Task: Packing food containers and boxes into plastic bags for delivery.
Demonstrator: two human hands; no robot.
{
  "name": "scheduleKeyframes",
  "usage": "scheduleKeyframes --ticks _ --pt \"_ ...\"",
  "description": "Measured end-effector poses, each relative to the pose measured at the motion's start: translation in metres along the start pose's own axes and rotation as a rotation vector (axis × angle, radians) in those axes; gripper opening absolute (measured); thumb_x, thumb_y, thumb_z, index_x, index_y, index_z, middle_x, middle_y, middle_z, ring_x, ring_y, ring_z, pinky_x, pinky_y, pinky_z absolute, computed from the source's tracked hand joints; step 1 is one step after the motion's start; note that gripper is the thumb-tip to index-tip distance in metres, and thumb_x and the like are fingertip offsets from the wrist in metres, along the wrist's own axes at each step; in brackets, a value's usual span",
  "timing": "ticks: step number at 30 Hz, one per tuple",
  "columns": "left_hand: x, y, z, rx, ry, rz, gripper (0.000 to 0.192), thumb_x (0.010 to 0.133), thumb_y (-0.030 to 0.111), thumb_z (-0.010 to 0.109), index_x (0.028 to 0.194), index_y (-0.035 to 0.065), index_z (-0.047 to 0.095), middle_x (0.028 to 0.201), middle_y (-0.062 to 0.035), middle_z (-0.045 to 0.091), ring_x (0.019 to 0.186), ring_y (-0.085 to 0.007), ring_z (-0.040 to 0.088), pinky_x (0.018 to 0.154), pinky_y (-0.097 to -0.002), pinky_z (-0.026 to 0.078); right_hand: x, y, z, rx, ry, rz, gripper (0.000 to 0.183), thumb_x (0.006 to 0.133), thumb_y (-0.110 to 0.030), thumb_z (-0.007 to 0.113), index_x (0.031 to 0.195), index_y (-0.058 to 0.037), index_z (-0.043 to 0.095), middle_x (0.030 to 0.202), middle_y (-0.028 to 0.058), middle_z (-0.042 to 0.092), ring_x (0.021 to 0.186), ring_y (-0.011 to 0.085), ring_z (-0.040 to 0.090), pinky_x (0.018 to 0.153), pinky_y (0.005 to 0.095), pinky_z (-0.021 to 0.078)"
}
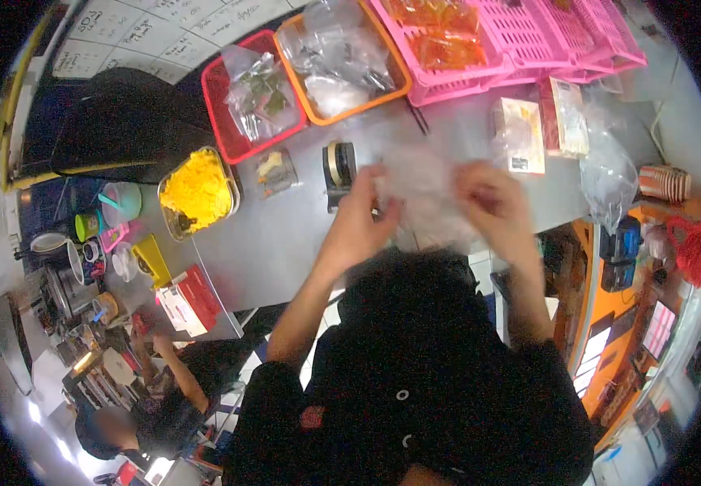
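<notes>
A clear plastic bag, blurred by motion, is spread between my two hands over the metal table, close to my body. My left hand grips the bag's left side with thumb and fingers. At the other side, my right hand pinches the bag near its upper right; this hand is blurred. What the bag holds, if anything, cannot be made out. Just left of my left hand stands a black tape dispenser with a roll of tape. A small clear packet with pale and orange contents lies farther left.
Along the back stand a red basket, an orange basket with plastic bags, and pink crates. A tub of yellow crumbly food sits left. Boxes stand right. Another person works at lower left.
</notes>
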State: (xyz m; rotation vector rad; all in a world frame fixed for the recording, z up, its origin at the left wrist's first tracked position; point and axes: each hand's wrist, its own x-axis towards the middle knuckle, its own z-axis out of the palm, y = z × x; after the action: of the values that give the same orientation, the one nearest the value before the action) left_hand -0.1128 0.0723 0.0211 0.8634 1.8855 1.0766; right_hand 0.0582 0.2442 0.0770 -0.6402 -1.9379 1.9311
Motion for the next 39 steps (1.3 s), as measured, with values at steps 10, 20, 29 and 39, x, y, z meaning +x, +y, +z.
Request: scheduleKeyframes --ticks 10,20,29,39 --pt "-0.045 0.012 0.056 -0.685 0.038 0.166 0.023 0.095 -0.006 0.048 0.115 0.0024 0.048 0.092 -0.0049 0.056 0.074 -0.0114 0.056 0.071 -0.026 0.048 0.015 0.096 0.035 -0.657 -0.586 -0.205 0.022 0.086 -0.016 0.062 0.103 -0.0028 0.068 0.087 0.0194 0.071 0.085 0.0366 0.069 0.075 0.0433 0.0538" --pt "-0.026 0.014 0.059 -0.593 0.089 0.154 0.023 0.094 -0.003 0.054 0.117 0.0033 0.054 0.126 -0.009 0.059 0.094 -0.0127 0.059 0.079 -0.0286 0.052 0.005 0.144 0.004 -1.511 -0.65 0.018 0.028 0.088 -0.024 0.065 0.11 -0.0067 0.064 0.106 0.016 0.068 0.095 0.0292 0.07 0.071 0.0426 0.0563" --pt "-0.049 0.043 0.045 -0.545 0.056 0.101 0.027 0.094 -0.001 0.059 0.12 0.0028 0.055 0.125 -0.007 0.061 0.091 -0.0087 0.058 0.074 -0.025 0.05 -0.076 0.06 -0.071 -1.741 -0.129 -0.447 0.023 0.087 -0.014 0.061 0.11 -0.0094 0.061 0.111 0.0111 0.06 0.094 0.0284 0.061 0.075 0.0393 0.0507" --pt "-0.053 0.117 0.067 -0.152 -0.158 0.242 0.049 0.092 0.004 0.064 0.137 0.0054 0.048 0.106 -0.0117 0.068 0.092 -0.0194 0.068 0.083 -0.0314 0.054 -0.051 -0.005 -0.043 -0.186 -0.309 -0.173 0.055 0.087 -0.015 0.072 0.137 -0.0082 0.05 0.131 0.0142 0.059 0.112 0.0226 0.061 0.093 0.0353 0.05"
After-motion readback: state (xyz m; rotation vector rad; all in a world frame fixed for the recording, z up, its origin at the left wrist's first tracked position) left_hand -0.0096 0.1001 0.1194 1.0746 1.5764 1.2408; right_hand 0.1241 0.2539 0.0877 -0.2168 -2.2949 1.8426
